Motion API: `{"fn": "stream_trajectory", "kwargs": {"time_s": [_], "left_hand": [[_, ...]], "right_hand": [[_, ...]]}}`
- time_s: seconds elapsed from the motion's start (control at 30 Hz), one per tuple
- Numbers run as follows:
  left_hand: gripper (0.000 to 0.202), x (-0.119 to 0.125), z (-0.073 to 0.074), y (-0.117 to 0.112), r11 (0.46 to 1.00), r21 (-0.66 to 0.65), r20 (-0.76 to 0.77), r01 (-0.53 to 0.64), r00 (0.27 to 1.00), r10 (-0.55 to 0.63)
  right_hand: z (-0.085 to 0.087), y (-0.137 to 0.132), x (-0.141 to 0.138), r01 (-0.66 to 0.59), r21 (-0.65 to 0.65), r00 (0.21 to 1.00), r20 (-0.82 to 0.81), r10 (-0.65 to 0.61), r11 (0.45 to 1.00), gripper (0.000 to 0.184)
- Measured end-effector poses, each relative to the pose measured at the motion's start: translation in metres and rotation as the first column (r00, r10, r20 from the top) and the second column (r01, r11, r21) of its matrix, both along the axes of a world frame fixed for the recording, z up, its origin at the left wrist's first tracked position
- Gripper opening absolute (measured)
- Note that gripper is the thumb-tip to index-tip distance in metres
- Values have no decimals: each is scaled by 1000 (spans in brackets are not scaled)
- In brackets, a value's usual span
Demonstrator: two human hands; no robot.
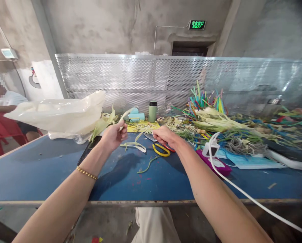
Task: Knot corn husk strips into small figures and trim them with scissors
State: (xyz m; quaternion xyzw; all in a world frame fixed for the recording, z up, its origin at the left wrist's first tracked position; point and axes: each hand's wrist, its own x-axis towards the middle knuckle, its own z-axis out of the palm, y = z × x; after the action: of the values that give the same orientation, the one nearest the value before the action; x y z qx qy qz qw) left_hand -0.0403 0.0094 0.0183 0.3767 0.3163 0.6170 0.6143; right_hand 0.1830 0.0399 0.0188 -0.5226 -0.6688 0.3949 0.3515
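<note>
My left hand (pixel 115 135) is closed on a pale corn husk strip (pixel 127 114), pinched between thumb and fingers, its end sticking up to the right. To the right, my right hand (pixel 164 136) is held closed above the scissors (pixel 161 150), which have yellow and red handles. Whatever its fingers grip, if anything, is hidden or too thin to make out. Between the hands, a loose curled husk strip (pixel 137 145) lies on the blue table (pixel 120 179). A thin green strand (pixel 148 165) lies nearer to me.
A large plastic bag (pixel 62 114) stands at left. Behind the hands are a green bottle (pixel 153 112) and blue rolls (pixel 136 117). At right lie a husk bundle (pixel 214 120), a purple power strip (pixel 215 164) with a white cable and a blue face mask (pixel 254 162). A person (pixel 9 96) sits far left.
</note>
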Motion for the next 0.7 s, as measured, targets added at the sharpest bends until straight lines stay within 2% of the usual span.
{"fn": "stream_trajectory", "kwargs": {"time_s": [0.1, 0.17, 0.2, 0.27, 0.3, 0.37, 0.43, 0.47, 0.6, 0.7], "left_hand": [[26, 9, -11, 3, 998, 43, -122, 39, 992, -34], [30, 11, -17, 5, 998, 58, -193, 23, 981, -11], [33, 12, -20, 6, 997, 69, -227, 17, 974, -1], [37, 15, -23, 6, 994, 110, -294, -7, 955, 39], [38, 17, -25, 5, 990, 139, -330, -27, 941, 72], [36, 23, -27, 2, 977, 204, -400, -62, 905, 142], [33, 29, -28, 0, 972, 228, -443, -55, 883, 154], [33, 31, -29, 0, 976, 216, -440, -27, 890, 122], [37, 30, -30, 3, 990, 126, -282, 71, 959, -33], [30, 21, -26, 7, 993, 112, -162, -21, 986, 39]], "right_hand": [[-3, 2, -6, 9, -69, 999, -46, -13, 998, 20], [-6, 2, -9, -47, -118, 993, 98, 58, 992, 23], [-8, 1, -10, -62, -102, 975, 208, 82, 993, 27], [-9, -2, -14, -51, 59, 922, 387, 24, 997, 36], [-9, -5, -16, -61, 165, 916, 402, -11, 984, 40], [-8, -11, -22, -132, 292, 951, 306, 38, 947, 43], [-7, -17, -28, -256, 298, 962, 171, 212, 920, 39], [-7, -20, -31, -300, 298, 954, 121, 276, 906, 36], [-7, -25, -36, -311, 319, 946, 10, 324, 895, 29], [-9, -24, -34, -330, 283, 937, -16, 349, 900, 22]]}}
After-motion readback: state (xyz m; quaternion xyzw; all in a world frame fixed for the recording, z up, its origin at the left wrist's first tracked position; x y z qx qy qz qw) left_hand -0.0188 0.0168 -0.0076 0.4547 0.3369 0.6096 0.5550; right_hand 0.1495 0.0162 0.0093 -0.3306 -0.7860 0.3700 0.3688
